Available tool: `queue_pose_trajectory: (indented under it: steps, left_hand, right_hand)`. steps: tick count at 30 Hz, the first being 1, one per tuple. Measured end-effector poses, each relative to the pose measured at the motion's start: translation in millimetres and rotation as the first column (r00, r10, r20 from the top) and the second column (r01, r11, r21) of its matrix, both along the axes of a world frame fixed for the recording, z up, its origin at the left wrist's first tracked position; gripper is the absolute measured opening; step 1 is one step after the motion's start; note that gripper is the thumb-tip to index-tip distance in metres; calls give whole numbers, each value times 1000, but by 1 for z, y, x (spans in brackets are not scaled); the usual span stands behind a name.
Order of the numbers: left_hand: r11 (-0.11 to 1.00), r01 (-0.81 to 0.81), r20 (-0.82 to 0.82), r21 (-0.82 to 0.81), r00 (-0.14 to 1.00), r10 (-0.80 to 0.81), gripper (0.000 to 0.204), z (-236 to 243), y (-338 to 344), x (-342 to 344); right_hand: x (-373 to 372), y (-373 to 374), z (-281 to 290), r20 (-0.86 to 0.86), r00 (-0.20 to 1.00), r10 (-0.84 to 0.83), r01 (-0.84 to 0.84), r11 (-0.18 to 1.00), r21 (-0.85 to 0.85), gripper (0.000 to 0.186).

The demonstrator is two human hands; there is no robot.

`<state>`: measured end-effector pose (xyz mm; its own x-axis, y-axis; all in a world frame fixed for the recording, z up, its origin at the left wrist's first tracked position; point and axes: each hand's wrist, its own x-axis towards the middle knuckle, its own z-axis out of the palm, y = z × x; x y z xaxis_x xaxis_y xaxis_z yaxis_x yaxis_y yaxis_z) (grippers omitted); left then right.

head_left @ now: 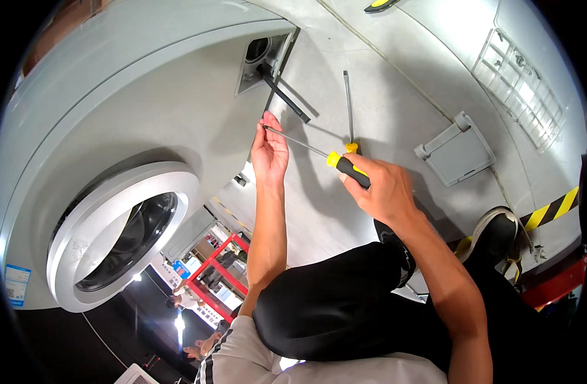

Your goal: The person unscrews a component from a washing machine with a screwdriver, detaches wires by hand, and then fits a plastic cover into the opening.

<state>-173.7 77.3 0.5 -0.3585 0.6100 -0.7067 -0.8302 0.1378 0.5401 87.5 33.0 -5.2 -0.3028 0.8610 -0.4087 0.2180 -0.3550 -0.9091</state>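
Observation:
My right hand (383,185) grips a yellow-and-black screwdriver (348,170), its shaft pointing left to the fingers of my left hand (269,144). That hand is palm up, loosely cupped, with the tip at its fingertips; any small item there is too small to make out. A second screwdriver (348,105) points upward on the floor, its handle partly hidden by my right hand. Above my left hand, a black tube (285,96) sticks out of an open hatch (248,80) in a white washing machine (152,102), whose round door (69,243) is at left.
A grey flap (460,160) and a white wire rack (517,83) lie to the right. Yellow-and-black floor tape (555,208) runs by my shoe (491,233). Other people (191,301) are behind at lower left, beside a red frame (204,269).

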Motion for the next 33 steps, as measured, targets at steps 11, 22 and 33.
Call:
queue_pose_trajectory:
  steps: [11,22,33]
  left_hand:
    - [938,128,-233,-322,950,-210,17,-5,0,-14]
    - [955,82,-225,-284,963,-150,19,-6,2,-14]
    - [931,184,-139,-316,961,-237,16,16,29,-4]
  right_hand:
    - [-2,-10,2,210,977,38,-64,991,121,35]
    - [3,7,2,167,984,61,-73,995,68,36]
    - [5,-3,5,166,986,21,-41,992,117,40]
